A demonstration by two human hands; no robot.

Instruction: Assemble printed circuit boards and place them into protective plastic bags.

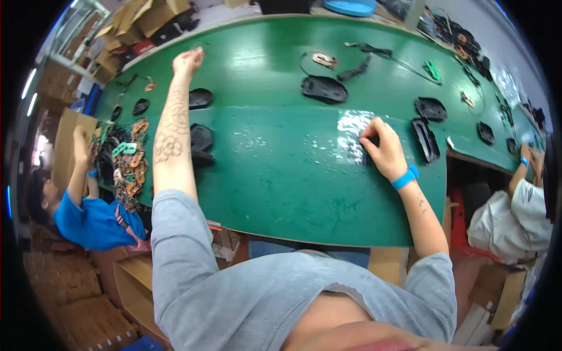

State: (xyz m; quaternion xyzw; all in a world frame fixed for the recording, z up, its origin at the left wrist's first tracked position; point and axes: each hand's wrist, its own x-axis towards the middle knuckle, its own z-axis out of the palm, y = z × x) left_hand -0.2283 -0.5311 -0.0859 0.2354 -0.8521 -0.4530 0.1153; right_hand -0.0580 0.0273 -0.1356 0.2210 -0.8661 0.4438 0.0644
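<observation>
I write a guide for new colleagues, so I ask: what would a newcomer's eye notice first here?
Probably the broad green table in the middle, with black shells scattered on it. Then the flower-like drawings on the left forearm, stretched toward the far edge, and the blue wristband below the right hand, toward the table's right. A tangled heap of orange and green parts lies left of the left forearm.

Bright indoor light, white glare on green tabletop (281,193), lit tube lamps (28,83) at far left, fisheye-bent edges, black corners, soft periphery
</observation>
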